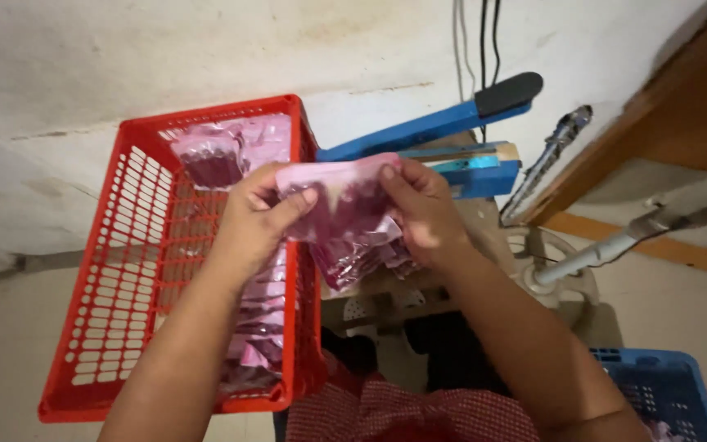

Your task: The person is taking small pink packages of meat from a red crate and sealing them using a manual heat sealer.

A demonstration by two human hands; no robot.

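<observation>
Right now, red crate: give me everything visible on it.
The red crate is a rectangular plastic basket with slotted, perforated walls and a solid rim. It sits on the pale floor against a white wall, left of the blue sealer, seen from above at a slant. It holds pink packets with dark contents, stacked along its right side and far end; the left part of its floor shows bare. The left hand is above its right rim; whether the forearm touches it cannot be told.

Left hand (257, 214) and right hand (423, 209) gripping pink packet (341, 200), red crate (124, 270), blue sealer (443, 135)
</observation>
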